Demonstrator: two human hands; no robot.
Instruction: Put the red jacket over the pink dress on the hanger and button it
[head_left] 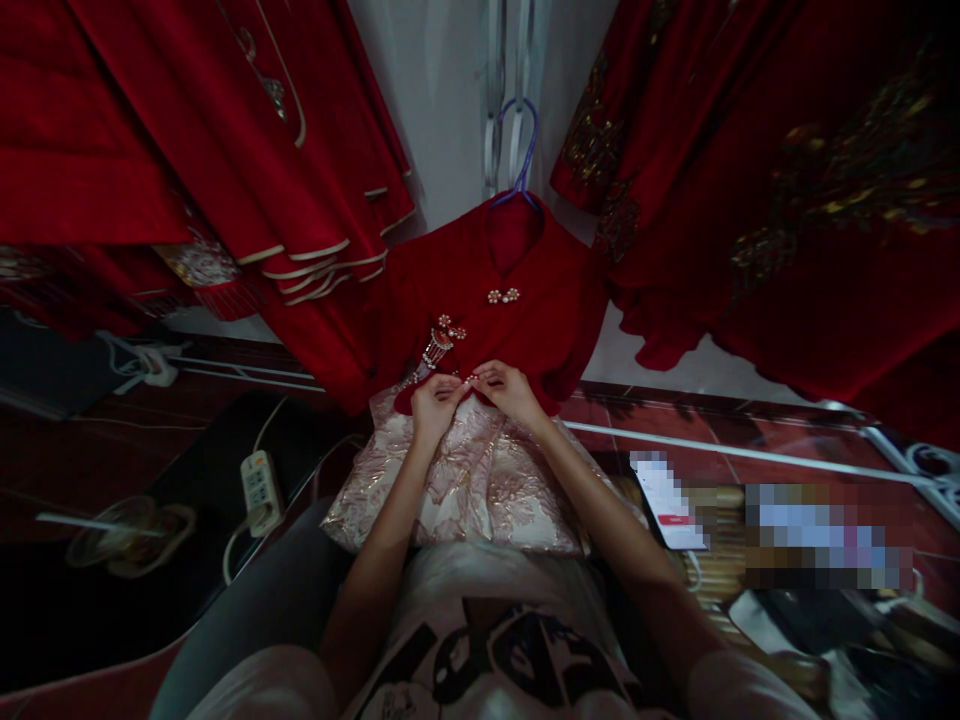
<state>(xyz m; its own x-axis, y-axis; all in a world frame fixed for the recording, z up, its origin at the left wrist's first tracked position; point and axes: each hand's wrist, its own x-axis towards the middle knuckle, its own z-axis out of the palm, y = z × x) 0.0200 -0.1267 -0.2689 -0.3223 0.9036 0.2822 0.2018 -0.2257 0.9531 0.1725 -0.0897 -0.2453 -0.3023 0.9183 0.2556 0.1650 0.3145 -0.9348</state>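
Note:
A red jacket (540, 310) hangs on a purple hanger (525, 150) in front of me, over a pale pink embroidered skirt (465, 480). Pearl clasps (503, 296) and a tasselled brooch (442, 345) decorate its front. Both hands meet at the jacket's lower front edge. My left hand (435, 400) is closed, pinching the red hem near a small clasp. My right hand (510, 388) is closed in a pinch on the same edge, fingertips touching the left ones.
More red garments hang at the left (187, 150) and right (787, 200). A white power strip (259, 488) with cable lies on the dark floor at left. A phone (667, 500) lies at right beside blurred items.

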